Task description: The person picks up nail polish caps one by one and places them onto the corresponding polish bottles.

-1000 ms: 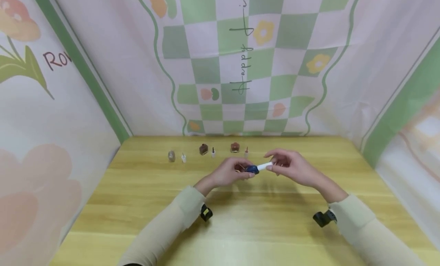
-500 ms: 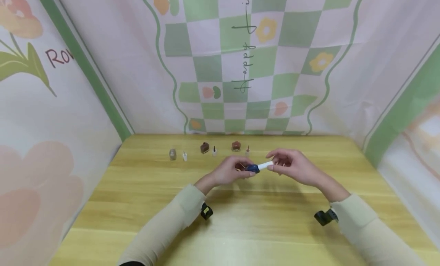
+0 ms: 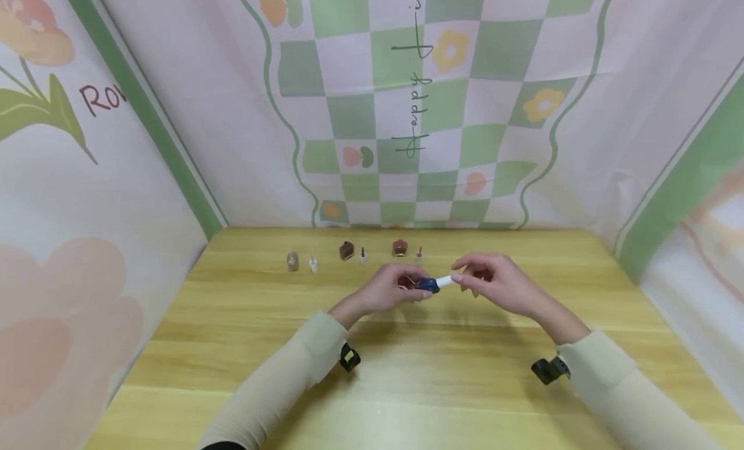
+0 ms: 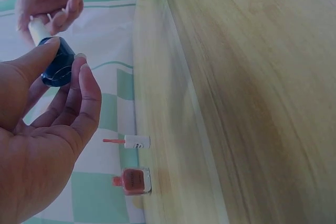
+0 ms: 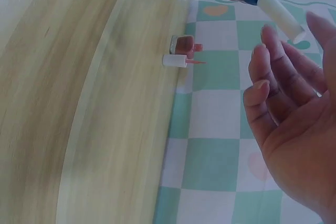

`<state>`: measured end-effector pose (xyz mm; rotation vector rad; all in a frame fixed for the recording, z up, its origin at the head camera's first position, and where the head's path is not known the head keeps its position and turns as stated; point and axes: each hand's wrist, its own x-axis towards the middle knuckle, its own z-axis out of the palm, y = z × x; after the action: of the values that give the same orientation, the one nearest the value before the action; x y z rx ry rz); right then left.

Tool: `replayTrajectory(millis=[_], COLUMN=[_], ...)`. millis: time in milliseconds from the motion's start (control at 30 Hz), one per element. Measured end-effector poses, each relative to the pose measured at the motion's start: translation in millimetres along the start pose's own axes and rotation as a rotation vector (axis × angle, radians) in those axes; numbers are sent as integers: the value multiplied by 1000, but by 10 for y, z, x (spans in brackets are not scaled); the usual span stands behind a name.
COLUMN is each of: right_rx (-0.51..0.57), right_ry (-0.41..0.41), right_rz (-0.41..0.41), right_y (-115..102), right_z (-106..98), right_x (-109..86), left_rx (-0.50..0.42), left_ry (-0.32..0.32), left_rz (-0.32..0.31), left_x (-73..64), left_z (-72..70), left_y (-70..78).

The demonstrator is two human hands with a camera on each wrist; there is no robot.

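So, dark blue bottle [image 3: 429,285], white cap [image 3: 444,281] on, tipped sideways above table [image 3: 436,385], pinched in left hand [image 3: 386,290]. Right hand [image 3: 498,285] loose, fingers bent but released, just at cap's end. Farther back: greyish bottle [image 3: 293,262], brown bottle [image 3: 347,250], reddish bottle [image 3: 400,248], white brush caps [image 3: 314,266] upright beside each.

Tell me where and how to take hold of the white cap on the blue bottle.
Best pinch the white cap across its slim barrel, near the free end, coming from the person's right. It is long and points that way, while the left hand grips the blue bottle, so that end seems easiest.
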<state>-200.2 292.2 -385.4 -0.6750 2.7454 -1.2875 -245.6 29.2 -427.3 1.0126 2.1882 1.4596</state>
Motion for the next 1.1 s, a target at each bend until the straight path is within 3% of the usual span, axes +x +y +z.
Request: replayTrajectory(millis=[433, 700, 1100], right_rx=[-49, -26, -70], right_ry=[6, -20, -9], right_rz=[-40, -52, -35], right_y=[2, 7, -43], right_z=[10, -16, 0], right_x=[0, 6, 13], left_rx=[3, -2, 2], left_ry=[-6, -1, -6], left_rz=[0, -5, 12], left_x=[2, 5, -1], left_z=[17, -8, -8], left_y=[-8, -7, -16])
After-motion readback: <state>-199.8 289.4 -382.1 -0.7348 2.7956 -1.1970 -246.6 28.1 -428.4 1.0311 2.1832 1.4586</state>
